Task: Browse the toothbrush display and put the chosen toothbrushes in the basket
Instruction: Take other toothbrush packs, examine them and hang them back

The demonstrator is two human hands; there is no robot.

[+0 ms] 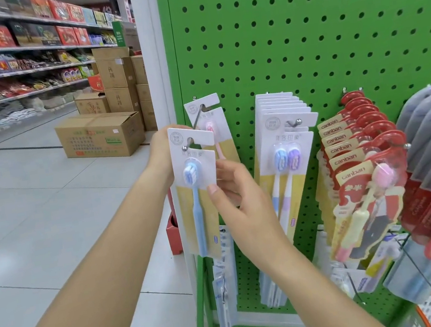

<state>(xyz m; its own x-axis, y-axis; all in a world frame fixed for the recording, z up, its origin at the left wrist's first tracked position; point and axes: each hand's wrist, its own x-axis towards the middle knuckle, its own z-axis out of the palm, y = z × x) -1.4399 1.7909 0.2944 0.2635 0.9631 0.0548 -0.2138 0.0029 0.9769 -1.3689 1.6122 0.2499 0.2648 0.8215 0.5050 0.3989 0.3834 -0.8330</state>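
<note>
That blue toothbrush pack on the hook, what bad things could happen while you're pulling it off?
1. The blue toothbrush pack is at the tip of its hook, its card hole around the end. A sideways tug from the left hand or right hand might tear the hole.
2. The pink toothbrush pack hangs just behind on the same hook and could slide forward and drop.
3. No basket is in view, so the pack may have to be carried blind.

Bright, even overhead store light; wide-angle bending and softness toward the edges.
</note>
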